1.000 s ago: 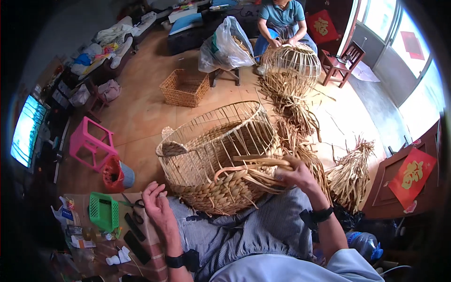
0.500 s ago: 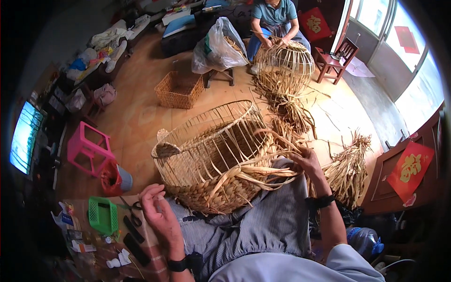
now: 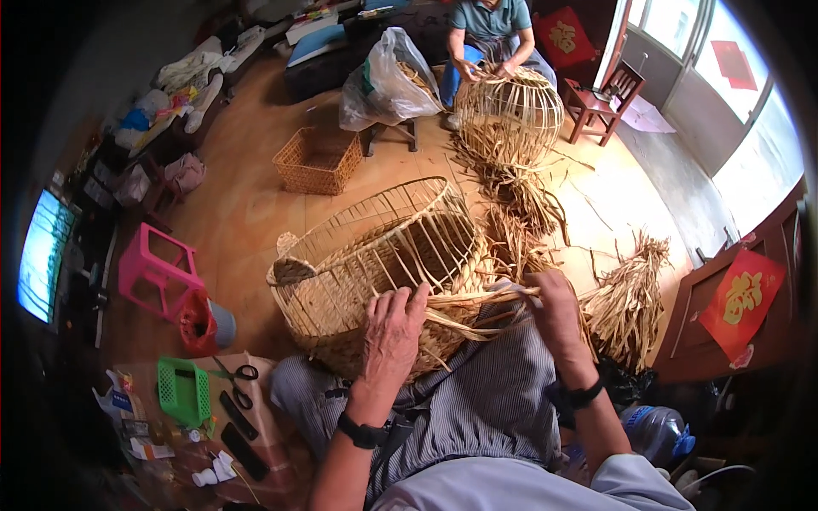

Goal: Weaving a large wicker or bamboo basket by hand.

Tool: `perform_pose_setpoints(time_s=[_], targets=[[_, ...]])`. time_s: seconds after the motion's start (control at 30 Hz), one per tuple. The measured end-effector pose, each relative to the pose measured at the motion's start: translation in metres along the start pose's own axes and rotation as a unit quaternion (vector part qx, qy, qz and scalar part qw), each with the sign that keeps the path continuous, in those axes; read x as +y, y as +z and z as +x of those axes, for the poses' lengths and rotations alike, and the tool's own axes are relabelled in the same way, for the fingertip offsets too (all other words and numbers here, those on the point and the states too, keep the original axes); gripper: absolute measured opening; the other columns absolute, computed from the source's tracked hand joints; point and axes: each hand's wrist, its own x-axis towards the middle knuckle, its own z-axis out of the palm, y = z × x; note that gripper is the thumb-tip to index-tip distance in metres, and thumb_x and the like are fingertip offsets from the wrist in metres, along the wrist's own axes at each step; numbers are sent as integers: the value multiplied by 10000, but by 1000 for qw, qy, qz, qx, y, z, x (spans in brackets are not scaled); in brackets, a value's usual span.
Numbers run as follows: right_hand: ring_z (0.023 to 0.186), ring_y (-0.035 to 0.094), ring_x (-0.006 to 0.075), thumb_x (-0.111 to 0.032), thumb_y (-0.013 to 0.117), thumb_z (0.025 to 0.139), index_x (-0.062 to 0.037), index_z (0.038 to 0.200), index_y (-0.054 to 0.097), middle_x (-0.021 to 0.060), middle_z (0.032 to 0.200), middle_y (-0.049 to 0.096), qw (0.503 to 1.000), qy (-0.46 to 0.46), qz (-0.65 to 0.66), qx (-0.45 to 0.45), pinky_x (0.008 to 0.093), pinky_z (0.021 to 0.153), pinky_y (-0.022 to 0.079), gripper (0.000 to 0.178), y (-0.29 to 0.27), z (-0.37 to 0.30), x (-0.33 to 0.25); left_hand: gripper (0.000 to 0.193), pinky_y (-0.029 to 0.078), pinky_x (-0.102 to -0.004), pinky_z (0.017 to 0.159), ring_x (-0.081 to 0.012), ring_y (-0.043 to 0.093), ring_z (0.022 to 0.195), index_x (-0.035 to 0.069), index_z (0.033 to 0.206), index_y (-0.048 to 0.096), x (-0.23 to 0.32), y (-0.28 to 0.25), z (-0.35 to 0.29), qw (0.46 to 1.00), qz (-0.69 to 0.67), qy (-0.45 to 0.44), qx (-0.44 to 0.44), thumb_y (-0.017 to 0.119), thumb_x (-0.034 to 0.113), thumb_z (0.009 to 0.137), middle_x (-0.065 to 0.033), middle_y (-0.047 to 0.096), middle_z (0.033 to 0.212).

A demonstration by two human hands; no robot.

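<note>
A partly woven oval basket [image 3: 311, 313] rests on my lap, tilted, with bare upright stakes above its braided lower wall. My left hand [image 3: 394, 336] is against its near side, fingers curled over the weave where the dried plant strands [image 3: 477, 298] leave the wall. To the right, my right hand [image 3: 558, 319] is closed on the far end of those strands, drawn nearly level between both hands. Looser strands hang below them. My left fingertips are partly hidden against the basket.
Bundled dried strands [image 3: 629, 311] lie on the floor at right. A small table at left holds a green plastic basket [image 3: 183, 393] and scissors [image 3: 242, 385]. Beyond stand a pink stool [image 3: 158, 271] and a wicker basket [image 3: 318, 162]. Another person [image 3: 494, 34] works on a round basket frame [image 3: 515, 111].
My left hand has moved right and up from beside the basket onto its near wall. The strands now stretch straighter between my hands. The other person's hands have moved apart.
</note>
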Motion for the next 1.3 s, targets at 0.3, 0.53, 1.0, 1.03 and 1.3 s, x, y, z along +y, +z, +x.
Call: perform_pose_setpoints(time_s=[0.3, 0.53, 1.0, 1.03, 1.3], targets=[[921, 596, 293, -178, 541, 976, -39, 968, 512, 121, 917, 541, 949, -273, 31, -153, 419, 738, 492, 143, 52, 52, -48, 173, 471, -500, 894, -395, 646, 982, 40, 1112, 541, 10, 1, 20, 981, -45, -146, -116, 621, 114, 977, -191, 685, 993], [717, 628, 290, -143, 593, 953, -53, 1003, 550, 83, 826, 547, 914, -385, 8, -128, 420, 598, 491, 112, 52, 89, -47, 87, 437, -485, 879, -367, 636, 921, 43, 1021, 544, 3, -1, 21, 986, -41, -121, -103, 595, 95, 972, -158, 664, 883], [671, 657, 343, -248, 667, 936, -56, 957, 516, 129, 761, 610, 945, -216, 94, -229, 446, 572, 494, 245, 54, 23, -30, 121, 496, -495, 810, -398, 632, 959, 17, 998, 550, -1, 1, 31, 963, -170, -168, -126, 649, 56, 940, -196, 657, 931], [665, 648, 353, -217, 668, 913, -56, 942, 507, 130, 749, 592, 944, -210, 101, -235, 446, 579, 489, 229, 53, 21, -31, 106, 504, -494, 799, -417, 634, 932, 12, 1040, 565, 1, 5, 24, 967, -165, -164, -100, 622, 56, 963, -213, 658, 956], [759, 664, 375, -344, 608, 1027, -53, 1027, 584, 154, 896, 658, 961, -92, 181, -188, 457, 655, 519, 292, 53, 36, -47, 284, 510, -495, 626, -395, 653, 735, 73, 922, 539, 6, 49, 7, 987, -48, -152, 24, 570, 323, 1054, -167, 634, 823]])
